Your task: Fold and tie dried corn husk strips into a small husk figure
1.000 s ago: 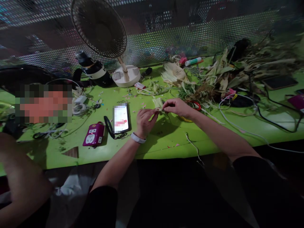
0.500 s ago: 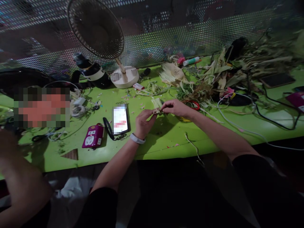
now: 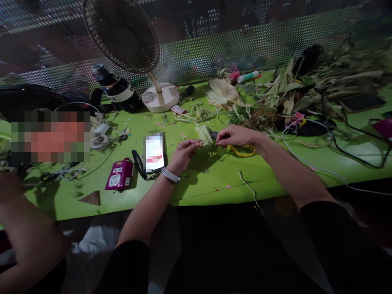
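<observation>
A pale green piece of husk (image 3: 203, 135) is pinched at its lower end between the thumb and fingers of my left hand (image 3: 184, 155), which has a light band at the wrist. To its right, my right hand (image 3: 232, 136) has its fingertips pressed together, a little apart from the husk piece; anything between them is too small to make out. Yellow-handled scissors (image 3: 243, 151) lie on the green table under my right hand, their dark blades partly hidden by it.
A fan (image 3: 161, 97) and a dark bottle (image 3: 122, 96) stand at the back. Left of my hands lie a lit phone (image 3: 154, 153) and a purple power socket (image 3: 119, 175). Dry husks (image 3: 283, 94) and cables spread rightward. Another person's arm (image 3: 27, 228) is at the left.
My right hand has drawn away rightward from the husk piece, and its fingertips no longer meet my left hand's. My left hand has shifted slightly left, still pinching the husk. The yellow scissor handle shows more.
</observation>
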Tool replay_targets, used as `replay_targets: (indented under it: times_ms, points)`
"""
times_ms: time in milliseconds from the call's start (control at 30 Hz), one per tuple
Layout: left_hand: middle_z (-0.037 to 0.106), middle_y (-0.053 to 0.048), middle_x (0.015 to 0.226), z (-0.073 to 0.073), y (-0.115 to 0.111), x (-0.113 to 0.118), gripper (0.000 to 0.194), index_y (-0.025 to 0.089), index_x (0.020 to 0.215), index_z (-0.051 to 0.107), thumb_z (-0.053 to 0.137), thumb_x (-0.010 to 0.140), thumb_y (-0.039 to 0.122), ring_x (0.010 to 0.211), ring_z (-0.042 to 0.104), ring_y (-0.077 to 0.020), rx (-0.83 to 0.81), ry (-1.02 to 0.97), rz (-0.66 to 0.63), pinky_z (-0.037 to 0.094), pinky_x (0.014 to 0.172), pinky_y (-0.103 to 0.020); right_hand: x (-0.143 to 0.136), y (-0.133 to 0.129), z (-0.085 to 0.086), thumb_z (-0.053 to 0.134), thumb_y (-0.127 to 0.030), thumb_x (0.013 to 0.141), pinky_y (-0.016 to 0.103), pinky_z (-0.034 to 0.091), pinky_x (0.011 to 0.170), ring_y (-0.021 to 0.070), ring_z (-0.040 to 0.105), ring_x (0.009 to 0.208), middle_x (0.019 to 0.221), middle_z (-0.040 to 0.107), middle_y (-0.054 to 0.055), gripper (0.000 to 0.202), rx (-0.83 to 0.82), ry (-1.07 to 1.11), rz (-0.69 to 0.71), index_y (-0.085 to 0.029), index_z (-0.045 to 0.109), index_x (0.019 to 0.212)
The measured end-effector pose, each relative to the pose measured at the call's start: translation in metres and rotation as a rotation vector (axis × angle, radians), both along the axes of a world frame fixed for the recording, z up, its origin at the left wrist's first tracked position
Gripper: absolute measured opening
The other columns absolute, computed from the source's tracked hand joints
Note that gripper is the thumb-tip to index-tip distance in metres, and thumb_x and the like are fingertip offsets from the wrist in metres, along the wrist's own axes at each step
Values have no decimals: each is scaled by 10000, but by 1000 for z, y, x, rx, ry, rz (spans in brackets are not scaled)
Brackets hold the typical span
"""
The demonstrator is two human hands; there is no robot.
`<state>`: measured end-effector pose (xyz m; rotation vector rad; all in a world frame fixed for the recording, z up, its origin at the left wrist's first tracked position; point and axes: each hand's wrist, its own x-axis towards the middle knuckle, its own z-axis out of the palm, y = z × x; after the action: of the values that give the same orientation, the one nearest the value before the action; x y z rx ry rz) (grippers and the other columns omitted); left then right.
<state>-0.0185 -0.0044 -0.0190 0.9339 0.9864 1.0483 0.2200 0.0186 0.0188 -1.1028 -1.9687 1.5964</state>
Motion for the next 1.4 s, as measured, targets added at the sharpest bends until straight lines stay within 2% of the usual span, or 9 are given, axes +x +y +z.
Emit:
replay_targets:
  times_ms: [167,267,367,567,667,800,933,1100,1400]
  points:
    - [584,33,613,6,0,1,256,170,629,561,815,611,187,587,567,-61,-197,-235,-16,391,480,-150,9,5,-1,774,-258,720,265,416,607,120,571,605,634,669,7,106,-70,-34,90,-173,709,722]
    - [550,46,606,10,-2,4,273,171,678,542,813,649,192,496,486,-27,-308,-310,-54,321,400,-119,4,3,-4,782,-297,730,253,425,628,115,581,655,694,681,10,149,-90,98,1,-173,700,733]
    - [565,49,628,12,-5,6,250,168,719,554,801,695,197,455,442,-12,-382,-322,-88,285,358,-102,-9,-3,-7,799,-334,726,215,378,557,79,530,620,757,675,4,229,-149,271,-118,-166,644,707]
    - [528,56,605,15,-10,9,189,160,739,574,757,773,190,414,396,-10,-358,-273,-128,275,338,-117,-36,-16,-21,720,-294,770,204,377,494,81,534,566,755,656,-4,212,-418,546,-226,-187,536,780]
    - [500,56,593,13,-11,9,199,156,719,577,765,768,197,403,343,-7,-324,-293,-159,284,348,-126,-41,-20,-24,650,-266,790,215,326,434,61,430,452,691,611,-32,179,-483,597,-191,-200,486,765]
    - [431,72,544,5,-9,7,242,147,716,587,803,730,256,381,225,-2,-247,-277,-274,223,343,-142,-39,-24,-20,655,-296,818,199,232,416,38,310,422,596,482,-74,218,-436,480,-128,-196,475,748]
    - [443,52,511,1,-8,5,292,149,679,583,825,702,311,407,301,-25,-187,-163,-313,159,352,-165,-35,-26,-12,692,-333,805,198,222,444,46,326,472,581,430,-78,248,-271,283,-95,-185,506,733]
    - [456,49,487,8,-9,2,274,156,669,584,801,727,311,399,303,-36,-176,-78,-359,140,371,-195,-31,-26,-8,648,-312,843,217,238,458,64,317,504,587,395,-75,221,-93,145,-24,-191,508,722]
    - [485,47,508,3,-7,0,218,145,666,613,779,748,260,430,359,-34,-153,-30,-365,217,410,-186,-28,-25,-13,647,-317,875,226,354,476,80,405,522,625,431,-56,234,-150,64,3,-207,496,733]
